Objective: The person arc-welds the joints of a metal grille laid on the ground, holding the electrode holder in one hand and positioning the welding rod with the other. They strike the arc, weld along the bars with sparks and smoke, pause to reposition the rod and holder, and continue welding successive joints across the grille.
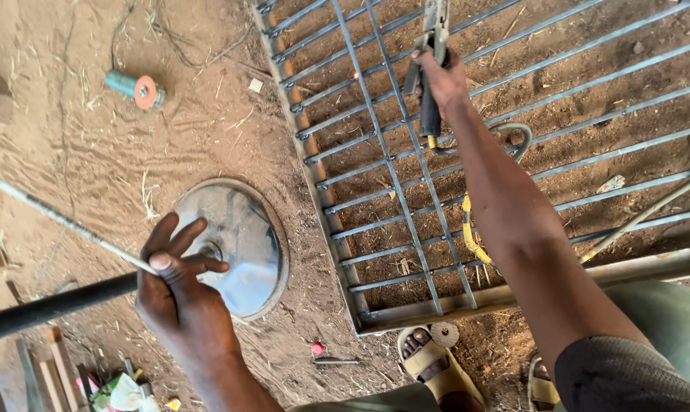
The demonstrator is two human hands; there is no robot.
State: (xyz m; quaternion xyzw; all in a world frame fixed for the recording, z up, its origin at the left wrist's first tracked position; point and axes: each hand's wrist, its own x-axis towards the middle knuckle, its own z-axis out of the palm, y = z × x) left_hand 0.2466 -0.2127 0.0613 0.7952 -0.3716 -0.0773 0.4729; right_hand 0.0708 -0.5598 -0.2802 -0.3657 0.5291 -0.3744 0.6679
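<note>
Our left hand [178,294] pinches a thin rod [62,221]; our right hand [440,80] grips an electrode holder [432,69] over the metal grille [406,191].

Soft warm daylight, faint shadows, sharp focus throughout.

A single head-worn camera looks almost straight down from above the person's own arms, close enough that both forearms fill the lower frame. Beyond the left hand [178,294] fingers lies sandy ground [70,137] with a round metal disc [234,248]; past the right hand [440,76] fingers spreads a metal grille [375,191] — cut off at the top and right edges. The person's sandalled feet show at the bottom edge.
</note>
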